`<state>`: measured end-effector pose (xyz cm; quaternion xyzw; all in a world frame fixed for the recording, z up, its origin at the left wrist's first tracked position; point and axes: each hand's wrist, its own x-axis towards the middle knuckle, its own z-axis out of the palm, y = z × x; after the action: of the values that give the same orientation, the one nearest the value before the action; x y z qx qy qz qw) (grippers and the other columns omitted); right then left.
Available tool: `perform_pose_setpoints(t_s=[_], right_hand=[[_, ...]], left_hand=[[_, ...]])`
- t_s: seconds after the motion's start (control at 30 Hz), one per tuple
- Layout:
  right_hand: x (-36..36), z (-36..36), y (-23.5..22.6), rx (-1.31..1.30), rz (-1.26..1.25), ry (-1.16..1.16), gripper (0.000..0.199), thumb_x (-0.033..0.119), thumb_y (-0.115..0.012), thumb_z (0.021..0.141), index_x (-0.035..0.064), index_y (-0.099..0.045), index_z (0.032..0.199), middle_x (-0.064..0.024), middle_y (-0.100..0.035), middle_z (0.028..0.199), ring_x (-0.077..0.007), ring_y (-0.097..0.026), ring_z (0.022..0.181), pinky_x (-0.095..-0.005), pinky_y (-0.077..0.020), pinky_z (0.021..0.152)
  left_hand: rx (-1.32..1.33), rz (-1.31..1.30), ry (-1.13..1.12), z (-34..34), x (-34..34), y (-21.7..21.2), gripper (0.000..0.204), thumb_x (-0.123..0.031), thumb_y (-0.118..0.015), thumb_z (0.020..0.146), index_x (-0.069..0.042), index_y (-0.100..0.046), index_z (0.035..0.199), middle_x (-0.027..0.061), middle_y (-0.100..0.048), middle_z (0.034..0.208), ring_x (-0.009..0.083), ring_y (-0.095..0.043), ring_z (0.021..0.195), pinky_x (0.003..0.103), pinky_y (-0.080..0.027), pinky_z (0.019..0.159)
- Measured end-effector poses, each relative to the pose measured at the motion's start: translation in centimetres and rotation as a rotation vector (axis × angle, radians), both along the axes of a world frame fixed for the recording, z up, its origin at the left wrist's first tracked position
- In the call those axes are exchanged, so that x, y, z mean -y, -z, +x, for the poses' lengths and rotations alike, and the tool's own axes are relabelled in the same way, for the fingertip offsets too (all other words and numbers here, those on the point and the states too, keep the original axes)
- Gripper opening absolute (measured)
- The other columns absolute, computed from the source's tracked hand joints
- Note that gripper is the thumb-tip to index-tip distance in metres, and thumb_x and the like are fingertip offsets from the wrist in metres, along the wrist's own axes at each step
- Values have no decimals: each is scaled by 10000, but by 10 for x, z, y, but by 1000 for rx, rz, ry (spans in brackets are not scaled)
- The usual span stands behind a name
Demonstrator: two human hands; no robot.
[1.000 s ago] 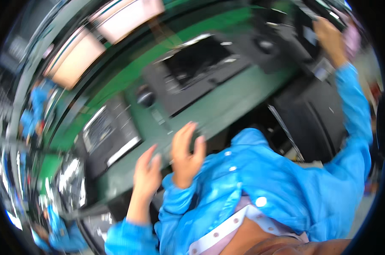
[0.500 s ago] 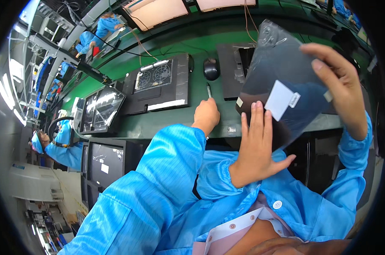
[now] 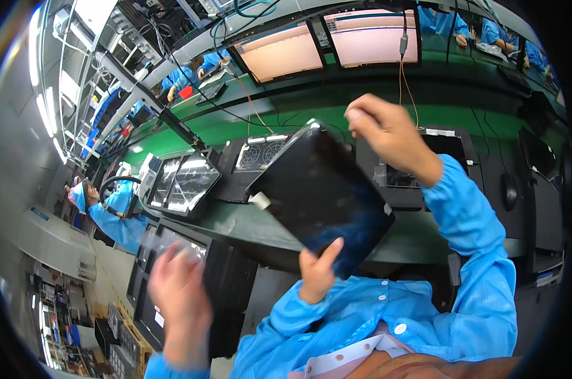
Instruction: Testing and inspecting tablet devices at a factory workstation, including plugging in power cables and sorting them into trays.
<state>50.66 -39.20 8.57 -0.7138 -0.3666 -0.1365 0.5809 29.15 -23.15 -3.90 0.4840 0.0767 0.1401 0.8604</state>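
A flat black panel (image 3: 324, 196), glossy and rectangular, hangs tilted in front of my chest above the bench. My left hand (image 3: 317, 275) grips its lower edge, with the thumb and a finger lying on the dark face. A whitish tab (image 3: 259, 201) sticks out at the panel's left edge. Beyond its upper right side my right hand (image 3: 387, 129) is raised, apart from the panel, with bent fingers closed together; whether anything is between them cannot be made out. Part of a black unit with a circular vent pattern (image 3: 260, 155) shows behind the panel.
Another person's blurred hand (image 3: 181, 294) reaches in from lower left, over black cases (image 3: 219, 297). Film-covered black screens (image 3: 185, 183) stand left on the green bench (image 3: 232, 221). Another black unit (image 3: 440, 145) and a mouse (image 3: 509, 189) lie right. Two lit monitors (image 3: 279, 54) stand behind.
The panel has moved left and turned; its white label no longer shows. My left hand now grips its edge, and my right hand has left it. The other person's hand has drawn back to lower left.
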Motion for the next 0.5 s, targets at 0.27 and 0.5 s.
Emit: perform_pose_setpoints(t_s=[0.27, 0.5], right_hand=[[-117, 126, 176, 387, -728, 18, 193, 174, -708, 888, 65, -784, 1028, -136, -757, 1058, -341, -691, 1131, -492, -526, 998], [-131, 141, 189, 508, -1061, 45, 234, 108, -755, 794, 86, -779, 1026, -109, -755, 1059, -313, -675, 1159, -472, -490, 1026]], left_hand=[[38, -274, -191, -20, -115, 19, 493, -60, -615, 1016, 14, -571, 1502, 186, -669, 1448, 364, -655, 1332, 533, -532, 1151], [71, -502, -112, 19, -170, 30, 444, -116, -594, 1112, -47, -547, 1548, 136, -641, 1517, 334, -624, 1384, 523, -492, 1202]])
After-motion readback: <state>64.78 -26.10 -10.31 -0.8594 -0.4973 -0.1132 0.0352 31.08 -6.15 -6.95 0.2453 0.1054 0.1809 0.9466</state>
